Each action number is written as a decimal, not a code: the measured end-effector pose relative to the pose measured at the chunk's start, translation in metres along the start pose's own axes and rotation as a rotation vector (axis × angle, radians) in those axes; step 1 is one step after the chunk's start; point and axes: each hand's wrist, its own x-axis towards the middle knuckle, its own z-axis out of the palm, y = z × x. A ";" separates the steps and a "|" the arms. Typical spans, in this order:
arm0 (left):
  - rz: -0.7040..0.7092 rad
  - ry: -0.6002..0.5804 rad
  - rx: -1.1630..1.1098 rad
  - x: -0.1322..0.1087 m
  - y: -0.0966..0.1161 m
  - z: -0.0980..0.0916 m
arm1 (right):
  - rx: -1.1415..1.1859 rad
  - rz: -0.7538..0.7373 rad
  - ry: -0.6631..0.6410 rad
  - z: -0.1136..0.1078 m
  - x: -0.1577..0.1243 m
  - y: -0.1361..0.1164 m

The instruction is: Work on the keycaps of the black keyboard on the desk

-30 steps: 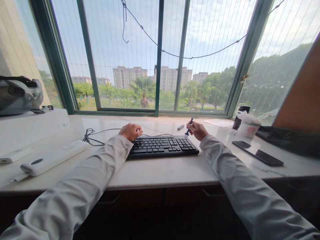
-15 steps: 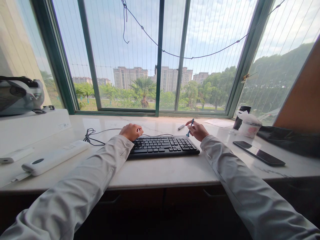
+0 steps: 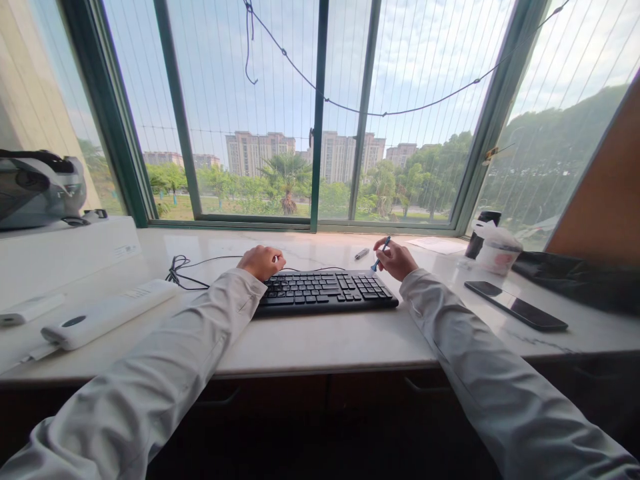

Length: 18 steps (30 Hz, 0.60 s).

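A black keyboard (image 3: 327, 290) lies on the pale marble-patterned counter. My left hand (image 3: 261, 261) is closed at its back left corner, fingers curled, covering that corner; the fingertips' grip is partly hidden. In my right hand (image 3: 397, 260) a slim blue brush (image 3: 382, 254) is pinched, tilted, its flared pale end down at the keyboard's back right corner. Whether the tip touches the keys I cannot tell. Just behind the keyboard lies a small silvery object (image 3: 361, 254), apart from both hands.
A black cable (image 3: 183, 272) lies coiled left of the keyboard. Further left are a long white device (image 3: 110, 313) and a white box (image 3: 75, 247) bearing a headset-like object. A phone (image 3: 517, 305), a plastic-wrapped tub (image 3: 496, 255) and a black cylinder (image 3: 483, 233) stand right.
The brush in my right hand has tilted more, its lower end shifting slightly left toward the keyboard corner. My left hand has stayed in place.
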 end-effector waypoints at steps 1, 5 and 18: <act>0.000 -0.001 -0.001 0.000 0.000 0.000 | 0.008 0.004 0.000 0.000 0.000 0.000; -0.003 -0.005 -0.006 -0.001 0.001 -0.001 | 0.014 0.002 -0.004 0.000 -0.001 0.000; 0.011 0.001 0.006 0.000 0.000 0.001 | 0.209 0.009 -0.042 0.007 0.001 0.011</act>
